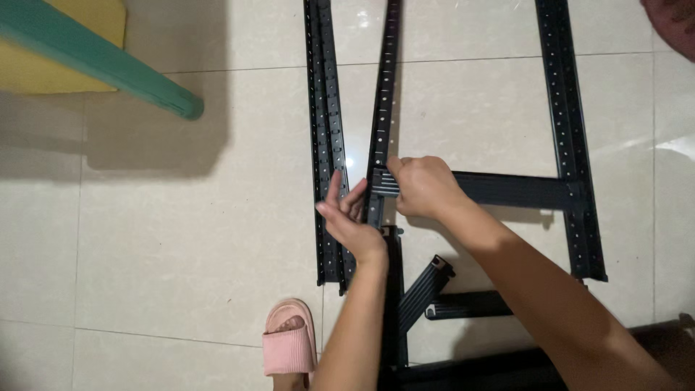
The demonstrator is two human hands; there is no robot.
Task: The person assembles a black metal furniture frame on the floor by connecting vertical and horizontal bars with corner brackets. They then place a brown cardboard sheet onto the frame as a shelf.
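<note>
Sandal (pixel 289 347), pink, on one foot at the near edge of the tiled floor (pixel 181 239). Left hand (pixel 351 217) fingers spread, resting against the slotted black upright (pixel 378 130). Right hand (pixel 423 187) closed around the end of the black crossbar (pixel 507 190) where it meets that upright. Steel by the look: likely stiff, fairly heavy, edges sharp; best gripped mid-flange near the joint. Loose short pieces (pixel 427 286) lie under the forearms, partly hidden. Joint itself covered by fingers. Farther uprights (pixel 326 130) (pixel 572 137) run out of frame; green post (pixel 101 61) cut off.
</note>
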